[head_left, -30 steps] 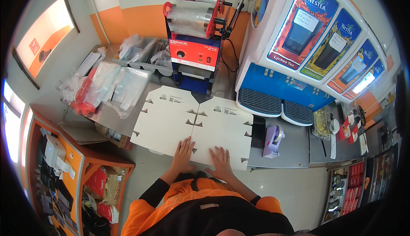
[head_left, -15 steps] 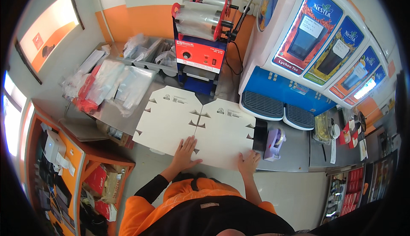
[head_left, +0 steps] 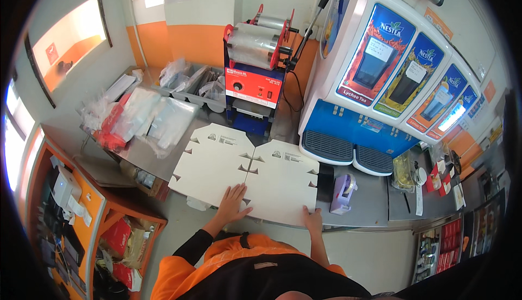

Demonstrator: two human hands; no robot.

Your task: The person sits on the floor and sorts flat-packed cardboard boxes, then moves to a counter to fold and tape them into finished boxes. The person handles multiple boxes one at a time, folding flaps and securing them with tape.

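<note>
Fingers of the left hand (head_left: 232,201) lie spread and flat on the white flat cardboard box blank (head_left: 247,172), pressing its near edge close to the middle fold; they grip nothing. The right hand (head_left: 312,219) sits at the blank's near right corner, its fingers curled over the edge of the card, pinching that corner lightly as far as can be seen.

The blank lies unfolded on the steel bench (head_left: 361,207), two broad panels side by side with notched flaps along their edges, its near edge reaching the front rim of the bench. Just right of it stands a pale lilac tape dispenser (head_left: 342,192), close to the blank's right edge but apart from it. Behind the blank stands a red and blue cup-sealing machine (head_left: 254,85) with a roll of clear film (head_left: 254,44) on top. To the right of that is a large blue and white drinks dispenser (head_left: 380,88) with several coloured front panels and drip grilles at its foot.

On the left part of the bench lie heaps of clear plastic bags (head_left: 147,115), some with red packets among them, and grey trays (head_left: 204,91) holding more wrapped items behind. Below the bench at the left is an orange shelf unit (head_left: 109,224) with assorted packets. The person's orange and black sleeves come in from the lower edge.
</note>
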